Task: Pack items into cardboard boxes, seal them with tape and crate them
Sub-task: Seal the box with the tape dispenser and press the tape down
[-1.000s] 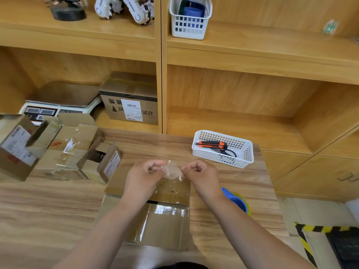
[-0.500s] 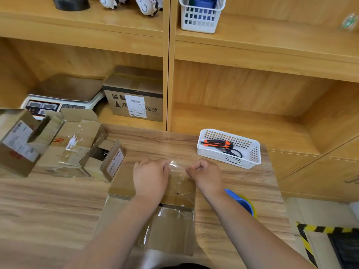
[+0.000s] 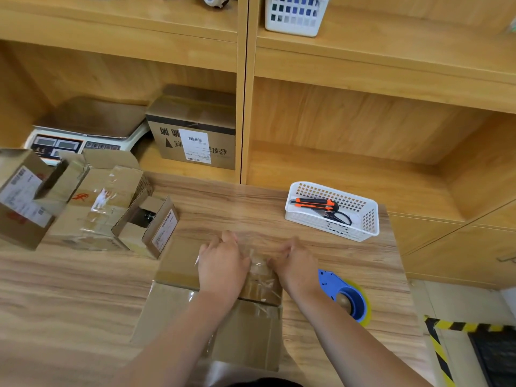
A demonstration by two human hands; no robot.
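A flattened-looking cardboard box (image 3: 245, 336) with clear tape on its panels lies on the wooden table (image 3: 69, 289) right in front of me. Its far flap (image 3: 178, 266) lies beneath my hands. A short strip of clear tape (image 3: 259, 265) stretches between them over this flap. My left hand (image 3: 222, 266) holds the strip's left end with curled fingers. My right hand (image 3: 296, 265) holds the right end the same way. Both hands are down on the cardboard, and the fingertips are blurred.
A blue tape dispenser (image 3: 344, 296) lies just right of my right wrist. A white basket (image 3: 365, 222) with an orange knife and scissors sits at the back right. Several opened boxes (image 3: 95, 208) crowd the left side. A scale (image 3: 83, 127) and a labelled box (image 3: 195, 135) stand on the shelf behind.
Both hands have come down from above the box onto its far flap, bringing the tape strip with them. The strip is now stretched wider between them.
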